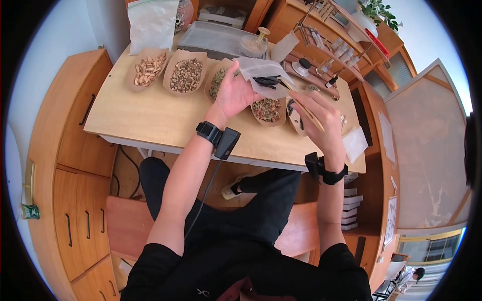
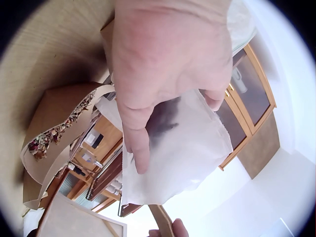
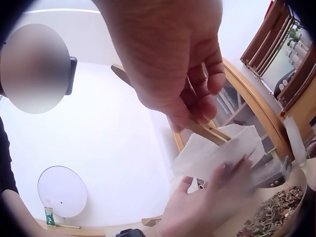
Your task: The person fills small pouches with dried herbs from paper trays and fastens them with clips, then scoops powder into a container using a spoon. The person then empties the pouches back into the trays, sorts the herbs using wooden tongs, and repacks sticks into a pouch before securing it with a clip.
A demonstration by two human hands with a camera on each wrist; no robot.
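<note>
My left hand holds a small white translucent bag above the table, its fingers and thumb on the bag's sides in the left wrist view. Dark strips lie inside the bag and show through as a shadow. Between the fingers and thumb of my right hand are wooden tongs, their tips at the bag's mouth. Below the hands stand a paper tray of mixed reddish dried herbs and another with dark pieces, partly hidden by the right hand.
Further paper trays hold pale slices, brown chopped bits and green herbs. Behind stand a plastic bag, a grey tray, a glass jar and a wooden rack with bottles. A white sheet lies at the table's right.
</note>
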